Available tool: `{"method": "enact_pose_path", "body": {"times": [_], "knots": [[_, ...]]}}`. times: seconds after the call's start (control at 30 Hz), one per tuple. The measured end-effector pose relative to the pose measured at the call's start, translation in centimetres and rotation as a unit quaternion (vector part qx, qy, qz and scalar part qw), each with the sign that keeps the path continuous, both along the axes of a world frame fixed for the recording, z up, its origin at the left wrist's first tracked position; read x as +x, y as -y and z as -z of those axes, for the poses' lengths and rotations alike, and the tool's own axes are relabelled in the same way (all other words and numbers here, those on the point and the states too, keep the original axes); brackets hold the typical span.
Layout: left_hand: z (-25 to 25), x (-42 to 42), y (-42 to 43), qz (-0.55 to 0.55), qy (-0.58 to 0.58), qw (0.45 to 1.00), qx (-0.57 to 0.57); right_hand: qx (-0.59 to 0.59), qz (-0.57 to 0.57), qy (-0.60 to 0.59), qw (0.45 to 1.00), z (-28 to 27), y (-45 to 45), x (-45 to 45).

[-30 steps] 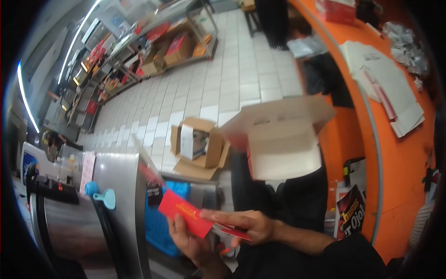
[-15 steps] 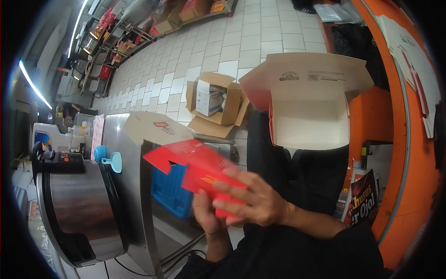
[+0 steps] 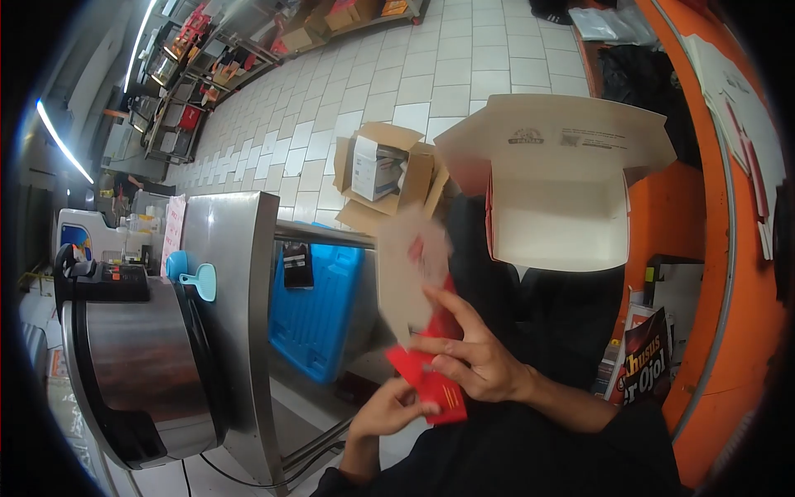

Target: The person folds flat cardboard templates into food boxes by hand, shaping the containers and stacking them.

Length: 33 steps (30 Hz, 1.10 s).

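Observation:
A partly folded red cardboard box (image 3: 445,398) with a beige inner flap (image 3: 404,273) is between my hands, its upper part blurred by motion. My left hand (image 3: 389,410) pinches its lower left edge between thumb and fingers. Against its right side is my right hand (image 3: 484,356), index finger stretched along the panel and the other fingers bent at the cardboard edge. An opened box (image 3: 556,219) of similar kind, pale inside with a printed raised lid, sits beyond my right hand, over my dark-clothed legs.
To the left is a steel table (image 3: 236,240), with a large steel cooker (image 3: 137,364) and a light-blue scoop (image 3: 201,282) near it. A blue plastic lid (image 3: 319,331) is underneath. An open brown carton (image 3: 385,199) stands on the tiled floor. An orange counter (image 3: 704,331) runs along the right.
The red box has swung from pointing left to standing upright, closer to my body. My left hand has shifted to its lower left edge, and my right hand's fingers have spread more.

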<state>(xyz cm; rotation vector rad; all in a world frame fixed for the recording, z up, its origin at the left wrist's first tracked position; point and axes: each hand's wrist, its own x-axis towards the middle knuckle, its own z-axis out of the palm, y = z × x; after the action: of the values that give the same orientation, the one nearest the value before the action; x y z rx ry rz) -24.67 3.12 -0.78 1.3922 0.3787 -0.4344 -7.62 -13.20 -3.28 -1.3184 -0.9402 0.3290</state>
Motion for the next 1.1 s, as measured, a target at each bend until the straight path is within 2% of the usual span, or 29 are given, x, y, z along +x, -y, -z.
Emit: {"method": "enact_pose_path", "body": {"times": [0.03, 0.1, 0.13, 0.17, 0.2, 0.27, 0.33, 0.37, 0.4, 0.47, 0.53, 0.57, 0.6, 0.67, 0.7, 0.77, 0.8, 0.83, 0.9, 0.97, 1.03, 1.07, 1.1], "knots": [[0.0, -0.7, 0.1, -0.002, -0.002, 1.000, -0.002, -0.021, -0.014, -0.005, 1.000, -0.3, 0.1, -0.5], [-0.7, -1.5, 0.6, 0.038, -0.081, 0.991, -0.101, -0.061, -0.042, -0.020, 0.997, -1.8, -0.1, -1.4], [-1.0, -1.6, 0.4, 0.034, -0.079, 0.991, -0.102, -0.062, -0.046, -0.018, 0.997, -2.1, 0.1, -1.6], [-1.5, -1.5, -0.1, 0.078, -0.138, 0.985, -0.074, -0.094, -0.114, 0.016, 0.989, -2.3, 0.2, -1.8], [-1.2, -1.9, 0.4, 0.040, -0.095, 0.989, -0.103, -0.125, -0.181, 0.050, 0.974, -2.3, 0.4, -2.0], [-0.8, -2.6, 1.0, -0.024, -0.026, 0.988, -0.149, -0.108, -0.212, 0.009, 0.971, -2.1, 0.6, -2.2], [-0.8, -2.8, 1.0, -0.084, -0.003, 0.986, -0.145, -0.109, -0.352, 0.101, 0.924, -2.3, 1.0, -1.6], [-0.9, -2.8, 0.8, -0.101, 0.001, 0.985, -0.138, -0.102, -0.387, -0.029, 0.916, -1.8, 0.7, -2.6], [-1.1, -2.9, 0.8, -0.123, 0.003, 0.984, -0.126, -0.103, -0.388, -0.028, 0.916, -1.9, 0.7, -2.4], [-1.7, -3.2, 0.3, -0.159, 0.002, 0.983, -0.093, -0.036, -0.358, 0.052, 0.932, -2.5, 0.8, -1.6], [-2.3, -3.5, -0.2, -0.189, 0.001, 0.980, -0.061, 0.088, -0.287, -0.062, 0.952, -3.4, 0.7, 0.0], [-2.5, -3.5, -0.5, -0.199, 0.000, 0.979, -0.044, 0.064, -0.182, -0.057, 0.980, -3.2, 1.2, 0.4], [-2.6, -3.8, -0.7, -0.214, 0.000, 0.976, -0.027, 0.050, -0.030, -0.012, 0.998, -2.9, 1.2, 0.4], [-2.7, -3.9, -1.2, -0.230, -0.003, 0.973, 0.008, -0.024, 0.214, 0.039, 0.976, -1.5, 1.5, 0.0], [-2.7, -3.6, -1.4, -0.238, -0.005, 0.971, 0.019, -0.019, 0.214, 0.041, 0.976, -1.7, 1.4, 0.0], [-2.4, -3.6, -1.4, -0.247, -0.013, 0.968, 0.050, 0.049, 0.149, -0.122, 0.980, -2.7, 1.3, 0.1], [-2.0, -3.4, -1.4, -0.248, -0.021, 0.966, 0.069, 0.059, 0.135, -0.121, 0.982, -3.6, 1.2, 0.1], [-1.5, -3.3, -1.5, -0.246, -0.031, 0.965, 0.088, 0.134, 0.059, -0.256, 0.955, -4.6, 1.0, -0.1], [-0.8, -3.0, -1.6, -0.236, -0.054, 0.961, 0.131, 0.219, 0.004, -0.377, 0.900, -4.5, 0.7, -0.9], [-0.4, -2.9, -1.7, -0.217, -0.081, 0.956, 0.182, 0.251, -0.021, -0.367, 0.896, -3.2, 1.2, -1.5], [-0.6, -2.1, -1.9, -0.194, -0.110, 0.946, 0.234, 0.277, -0.033, -0.272, 0.921, -1.4, 1.0, -0.9], [-1.4, -1.8, -1.7, -0.199, -0.108, 0.945, 0.236, 0.259, -0.109, -0.240, 0.929, -1.3, 1.0, -0.5], [-1.9, -1.6, -1.8, -0.305, -0.081, 0.904, 0.287, 0.198, -0.148, -0.213, 0.945, -3.1, 0.9, 0.1]]}}
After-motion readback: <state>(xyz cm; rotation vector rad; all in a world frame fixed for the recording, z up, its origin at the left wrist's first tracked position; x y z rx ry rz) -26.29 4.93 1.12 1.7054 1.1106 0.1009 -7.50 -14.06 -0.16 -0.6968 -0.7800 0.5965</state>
